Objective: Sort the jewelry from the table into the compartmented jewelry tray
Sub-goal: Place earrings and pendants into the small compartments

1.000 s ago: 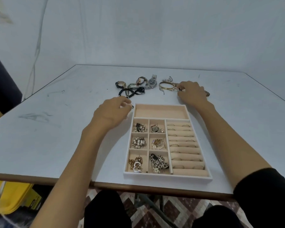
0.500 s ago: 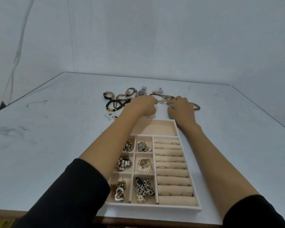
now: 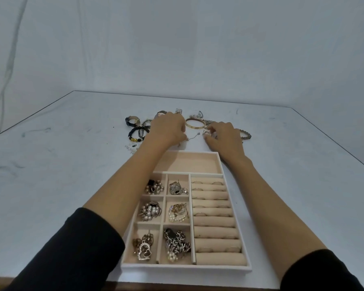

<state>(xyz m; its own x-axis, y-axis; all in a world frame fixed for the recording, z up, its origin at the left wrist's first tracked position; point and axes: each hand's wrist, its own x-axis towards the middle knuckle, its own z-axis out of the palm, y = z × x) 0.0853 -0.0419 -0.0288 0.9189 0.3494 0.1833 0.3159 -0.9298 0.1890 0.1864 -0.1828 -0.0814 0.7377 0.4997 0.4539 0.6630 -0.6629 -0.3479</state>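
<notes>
So you've got a big pale surface [image 3: 51, 185] with the compartmented jewelry tray [image 3: 185, 268] sitting at the middle of its near edge. The tray's wide far compartment [image 3: 189, 162] has nothing in it. The six small squares on its left side hold pearl clusters, chains and a heart pendant, and the padded ring rolls [image 3: 214, 221] on its right side have a few rings tucked in.

Both arms, in black sleeves, reach over the tray toward the loose jewelry, which lies past the tray's far side, well short of the surface's far edge.

The left hand [image 3: 168, 129] is curled, and its grip pinches the end of a thin chain [image 3: 192, 137] that trails across the surface toward the other hand. The right hand [image 3: 225, 135] is curled too, and its thumb and forefinger look pinched on a small silver piece [image 3: 206, 133], too tiny to identify.

Behind the hands is a gold bangle [image 3: 194, 123]. Off to the left are a dark-strapped watch [image 3: 131, 120] and a black bead bracelet [image 3: 135, 133]. A braided bracelet [image 3: 246, 135] peeks out just right of the right hand.
</notes>
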